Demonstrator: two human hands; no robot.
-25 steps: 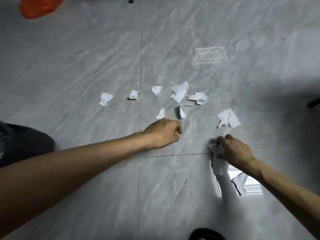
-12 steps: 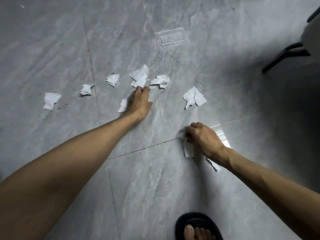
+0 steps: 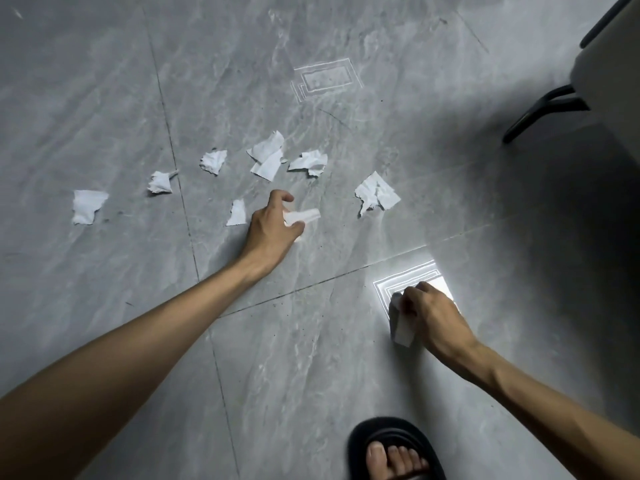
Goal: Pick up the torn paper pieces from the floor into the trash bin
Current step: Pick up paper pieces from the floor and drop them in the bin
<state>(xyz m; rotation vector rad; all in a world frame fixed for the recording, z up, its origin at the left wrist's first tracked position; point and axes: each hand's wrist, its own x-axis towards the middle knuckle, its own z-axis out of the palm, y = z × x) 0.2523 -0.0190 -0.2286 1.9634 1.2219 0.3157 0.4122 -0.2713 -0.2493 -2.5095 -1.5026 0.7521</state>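
Left hand (image 3: pixel 273 226) pinches paper strip (image 3: pixel 304 215), long axis pointing right; right hand (image 3: pixel 429 315) grips paper piece (image 3: pixel 401 329) hanging downward.

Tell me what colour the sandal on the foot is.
Black. The sandal shows at the bottom edge of the head view, toes bare.

Dim indoor shot, glossy grey floor (image 3: pixel 104 81), overhead light reflected.

Hard glare patch (image 3: pixel 412 282) beside right hand (image 3: pixel 429 313); fainter reflection (image 3: pixel 325 81) further up. Heavy shadow (image 3: pixel 571 254) on right side. Paper held in left hand (image 3: pixel 273 226) slightly motion-blurred. Wide-angle bending at edges, arms stretched.
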